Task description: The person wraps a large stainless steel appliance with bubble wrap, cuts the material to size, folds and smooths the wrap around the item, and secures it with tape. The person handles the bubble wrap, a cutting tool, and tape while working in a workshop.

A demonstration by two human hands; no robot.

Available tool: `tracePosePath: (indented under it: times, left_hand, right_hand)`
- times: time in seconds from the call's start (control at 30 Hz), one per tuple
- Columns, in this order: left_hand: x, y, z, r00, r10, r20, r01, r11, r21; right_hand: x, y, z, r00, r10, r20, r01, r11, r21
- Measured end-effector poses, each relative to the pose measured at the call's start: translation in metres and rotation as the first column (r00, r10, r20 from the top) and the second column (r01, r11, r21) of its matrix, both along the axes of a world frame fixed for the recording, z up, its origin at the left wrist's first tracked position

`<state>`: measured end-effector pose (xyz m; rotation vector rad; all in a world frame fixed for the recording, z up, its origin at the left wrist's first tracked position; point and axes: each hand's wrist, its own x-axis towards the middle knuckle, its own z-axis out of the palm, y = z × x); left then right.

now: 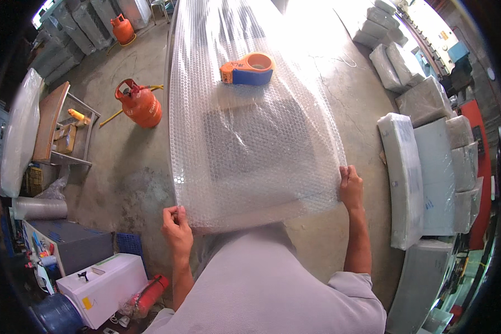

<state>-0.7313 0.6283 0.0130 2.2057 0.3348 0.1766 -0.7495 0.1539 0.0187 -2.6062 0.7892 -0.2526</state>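
Note:
A long sheet of clear bubble wrap (pixel 250 189) stretches away from my body over a flat surface, with a darker rectangular shape showing through its middle. My left hand (pixel 177 225) pinches its near left corner between thumb and fingers. On the other side, my right hand (pixel 350 188) grips the right edge, somewhat farther from me. The near edge hangs just in front of my shirt. On top of the wrap, farther off, rests an orange and blue tape dispenser (pixel 247 69), touched by neither hand.
An orange gas cylinder (pixel 141 106) with a yellow hose stands on the floor at left, another gas cylinder (pixel 122 30) farther back. Wrapped panels (pixel 403 178) lean along the right. A white box (pixel 101 289) and a red fire extinguisher (pixel 150 295) are at lower left.

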Motion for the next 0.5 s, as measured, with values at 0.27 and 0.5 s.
tracePosePath:
  times: [0.27,0.5]
  left_hand:
    - [-0.009,0.005,-0.010,0.999,-0.027,-0.042,0.028,0.999,0.029]
    - [0.000,0.005,-0.004,0.989,-0.134,-0.069,0.150,0.911,0.385]
  right_hand:
    - [-0.007,-0.009,-0.010,1.000,0.013,-0.013,-0.013,1.000,0.003]
    - [-0.012,-0.008,-0.018,0.994,0.034,0.101,-0.040,0.998,0.057]
